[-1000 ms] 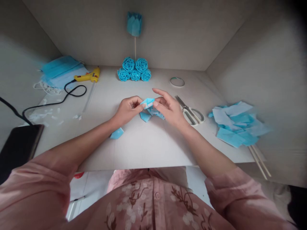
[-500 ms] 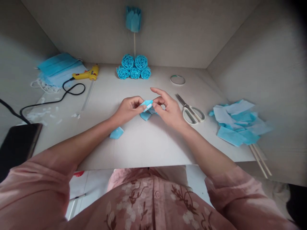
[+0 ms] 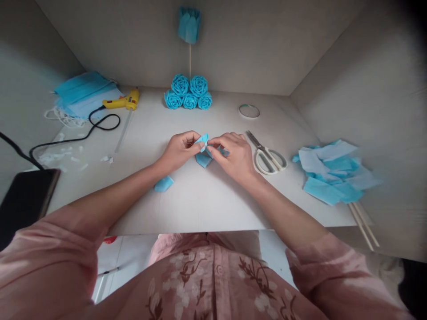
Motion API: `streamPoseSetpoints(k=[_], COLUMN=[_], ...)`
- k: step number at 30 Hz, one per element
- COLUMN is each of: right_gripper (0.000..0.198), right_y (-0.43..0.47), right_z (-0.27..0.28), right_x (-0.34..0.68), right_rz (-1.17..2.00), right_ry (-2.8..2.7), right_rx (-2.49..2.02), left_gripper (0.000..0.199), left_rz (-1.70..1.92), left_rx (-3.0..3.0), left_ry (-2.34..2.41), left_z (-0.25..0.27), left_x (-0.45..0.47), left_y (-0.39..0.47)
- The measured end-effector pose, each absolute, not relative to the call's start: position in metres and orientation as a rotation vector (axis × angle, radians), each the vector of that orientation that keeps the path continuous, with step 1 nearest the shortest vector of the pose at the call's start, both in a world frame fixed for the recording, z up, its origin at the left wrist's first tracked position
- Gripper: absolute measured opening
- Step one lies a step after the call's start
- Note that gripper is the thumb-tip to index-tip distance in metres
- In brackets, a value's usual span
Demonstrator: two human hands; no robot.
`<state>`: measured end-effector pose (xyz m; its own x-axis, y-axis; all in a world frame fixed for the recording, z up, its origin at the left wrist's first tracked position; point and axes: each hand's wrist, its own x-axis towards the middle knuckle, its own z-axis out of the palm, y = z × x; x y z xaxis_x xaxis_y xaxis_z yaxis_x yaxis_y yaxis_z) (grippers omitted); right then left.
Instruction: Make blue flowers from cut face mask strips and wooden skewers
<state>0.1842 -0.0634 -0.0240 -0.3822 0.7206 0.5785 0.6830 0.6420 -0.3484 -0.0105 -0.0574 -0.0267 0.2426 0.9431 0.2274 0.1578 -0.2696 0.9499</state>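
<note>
Between my two hands is a small piece of blue mask fabric (image 3: 202,139), its white side partly folded over. My left hand (image 3: 180,150) pinches it between thumb and fingers. The thumb and fingertips of my right hand (image 3: 233,155) are closed on its right edge. Just under my hands lies another blue fabric piece (image 3: 203,160), partly hidden by them. A further cut blue piece (image 3: 163,184) rests on the table near my left forearm. To the right of my right hand lie scissors (image 3: 267,156) with white handles, blades slightly apart.
Blue rolled flowers (image 3: 189,92) are stacked at the back, with a stemmed flower (image 3: 189,26) behind. A yellow glue gun (image 3: 123,101), masks (image 3: 87,91) and a phone (image 3: 30,200) are left. A ring (image 3: 249,111), fabric strips (image 3: 330,166) and sticks (image 3: 363,224) are right.
My right fingers have come down from a raised, spread pose and bunched together at the fabric. The fabric piece has tilted upward and looks more folded. The view has shifted slightly.
</note>
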Motion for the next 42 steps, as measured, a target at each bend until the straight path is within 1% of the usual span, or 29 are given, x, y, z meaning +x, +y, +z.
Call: streamPoseSetpoints(k=[9, 16, 42], right_gripper=[0.016, 0.019, 0.019], right_y=[-0.064, -0.064, -0.0656], right_z=[-0.0239, -0.0212, -0.0166], right_x=[0.1837, 0.1847, 0.1853], right_rz=[0.141, 0.224, 0.287], right_ry=[-2.121, -2.126, -2.132], right_rx=[-1.067, -1.071, -1.085], left_gripper=[0.02, 0.021, 0.023], left_rz=[1.106, 1.109, 1.11], left_rx=[1.728, 1.729, 1.653], left_ry=[1.039, 1.051, 1.004], left_z=[-0.03, -0.0307, -0.0276], left_x=[-0.0115, -0.0123, -0.0116], left_y=[-0.0565, -0.0559, -0.0566])
